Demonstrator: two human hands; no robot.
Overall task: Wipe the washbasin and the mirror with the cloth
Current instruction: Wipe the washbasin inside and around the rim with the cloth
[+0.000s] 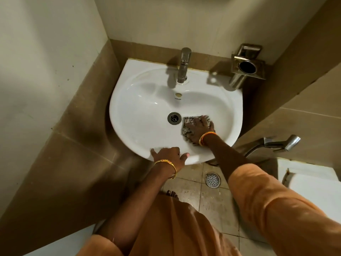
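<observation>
A white ceramic washbasin (140, 108) fills the middle of the view, mounted in a corner against brown-tiled walls (77, 130) with paler wall above. Below it lies a tiled floor (190, 191), wet-looking and speckled, and at the right edge part of a white toilet (310, 180) shows. The person's orange garment (175, 228) covers the bottom of the frame, with orange sleeves on both arms.

At the back rim of the basin stands a chrome pillar tap (183, 65). To its right a square steel holder (247, 68) with a dark round opening is fixed to the wall. A metal spray handle (280, 143) hangs on the right wall, beside the basin's edge.

The right hand (200, 126) lies inside the bowl, fingers spread flat and pressing down on a checked cloth (188, 130), which sits just right of the drain (174, 118) and touches the bowl's sloping side. The hand and cloth are slightly blurred. An orange bangle (205, 137) circles that wrist.

The left hand (168, 154) rests on the near rim of the basin, fingers curled over the edge and thumb out along it, holding nothing else. A gold bangle (167, 168) sits on its wrist.

A round floor drain (212, 180) lies beneath the basin, and the toes of one bare foot (172, 193) peek out beside the garment.
</observation>
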